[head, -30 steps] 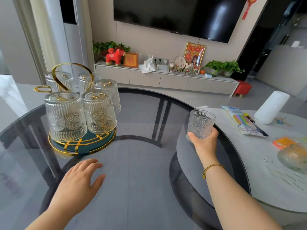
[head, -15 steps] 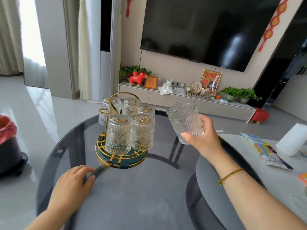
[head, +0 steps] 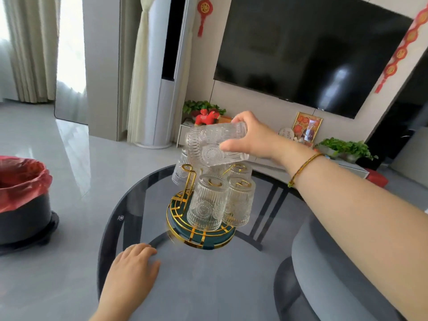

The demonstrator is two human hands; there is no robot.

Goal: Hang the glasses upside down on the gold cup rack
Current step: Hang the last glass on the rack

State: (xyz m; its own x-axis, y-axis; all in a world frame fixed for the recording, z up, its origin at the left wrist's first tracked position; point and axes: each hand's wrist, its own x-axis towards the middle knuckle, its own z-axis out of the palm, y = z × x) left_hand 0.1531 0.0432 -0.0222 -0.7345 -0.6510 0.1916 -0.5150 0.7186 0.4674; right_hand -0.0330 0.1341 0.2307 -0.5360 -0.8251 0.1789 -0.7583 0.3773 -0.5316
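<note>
The gold cup rack (head: 188, 181) with a round green and gold base stands on the dark glass table (head: 208, 286). Several ribbed clear glasses hang upside down on it; the nearest hung glass (head: 206, 205) is at the front. My right hand (head: 252, 137) grips another ribbed glass (head: 208, 144) by its base, tipped on its side with the mouth pointing left, just above the rack's top. One gold hook at the rack's left side is bare. My left hand (head: 133, 267) rests flat on the table, fingers apart, in front of the rack.
A black bin with a red liner (head: 20, 200) stands on the floor at the left. A lower grey round table (head: 335, 262) overlaps at the right under my forearm. A TV, cabinet and plants line the far wall.
My right hand has carried the glass from beside the rack to above it and tipped it from upright onto its side. My view has shifted; my left hand stays on the table.
</note>
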